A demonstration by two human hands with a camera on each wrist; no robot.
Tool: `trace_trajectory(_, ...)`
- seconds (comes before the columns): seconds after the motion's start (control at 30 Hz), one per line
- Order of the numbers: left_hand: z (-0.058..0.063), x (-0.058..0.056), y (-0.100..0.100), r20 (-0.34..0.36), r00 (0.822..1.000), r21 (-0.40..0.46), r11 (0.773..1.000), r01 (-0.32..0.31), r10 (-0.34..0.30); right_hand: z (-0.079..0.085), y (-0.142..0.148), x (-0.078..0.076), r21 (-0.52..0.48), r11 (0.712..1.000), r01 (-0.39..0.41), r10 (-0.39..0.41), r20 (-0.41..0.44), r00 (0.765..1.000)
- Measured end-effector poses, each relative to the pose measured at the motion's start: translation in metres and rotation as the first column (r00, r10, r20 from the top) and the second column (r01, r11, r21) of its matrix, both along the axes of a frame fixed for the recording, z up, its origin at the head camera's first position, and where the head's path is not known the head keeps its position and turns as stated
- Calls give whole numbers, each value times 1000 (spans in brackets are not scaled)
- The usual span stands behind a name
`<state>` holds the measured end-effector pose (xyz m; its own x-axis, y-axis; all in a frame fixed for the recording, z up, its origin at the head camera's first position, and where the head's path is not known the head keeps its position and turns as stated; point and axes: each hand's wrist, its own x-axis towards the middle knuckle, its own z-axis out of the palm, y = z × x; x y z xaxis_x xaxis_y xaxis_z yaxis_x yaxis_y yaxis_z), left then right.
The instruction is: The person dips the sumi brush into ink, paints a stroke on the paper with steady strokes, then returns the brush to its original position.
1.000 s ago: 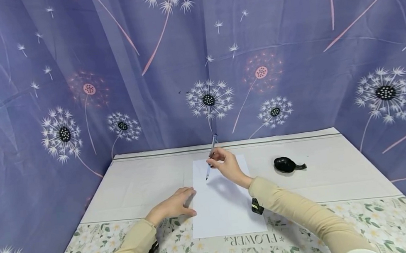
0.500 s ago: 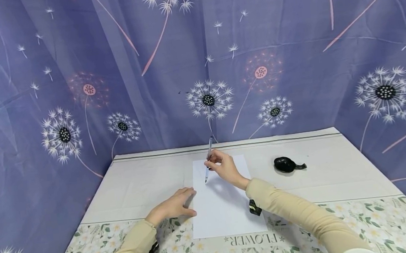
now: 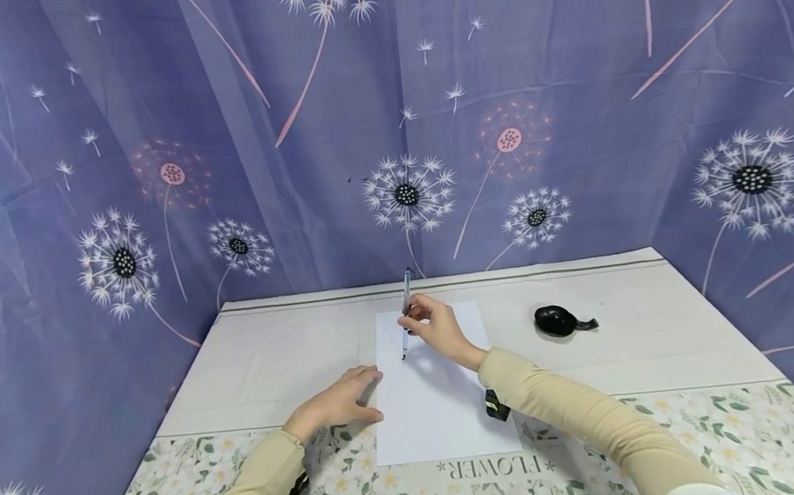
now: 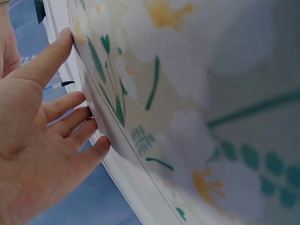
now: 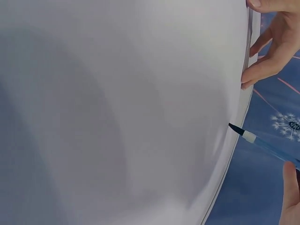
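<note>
Head view: L hand [image 3: 337, 404] rests on table [image 3: 269, 352], fingers loose & spread, tips by L edge of white paper [image 3: 440, 430]; can't tell if they press it. Brush pen [image 5: 267, 146] stands near-upright over paper's upper L part, dark tip down, at or just above surface. R hand [image 3: 439, 331] pinches its shaft b/w thumb & fingers. Far R: black spoon-shaped dish [image 3: 555, 321] on table, handle to R, apart from paper.

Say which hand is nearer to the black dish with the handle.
Right. The right hand holds the brush over the paper, to the left of the black dish. The left hand is farther off on that side, by the paper's left edge.
</note>
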<state>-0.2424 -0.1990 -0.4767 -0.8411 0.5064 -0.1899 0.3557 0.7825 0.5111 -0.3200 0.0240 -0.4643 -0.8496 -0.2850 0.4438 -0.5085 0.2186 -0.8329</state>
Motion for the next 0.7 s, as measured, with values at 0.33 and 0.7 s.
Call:
trace_trajectory(0.33, -3, 0, -2, 5, 1000, 4, 1000, 5, -5, -3, 1, 0, 27, 1000, 2, -2, -3, 1000)
trace_trajectory(0.7, -2, 1, -2, 7, 1000, 2, 1000, 10, -10, -3, 3, -2, 84, 996, 27, -24, -34, 999)
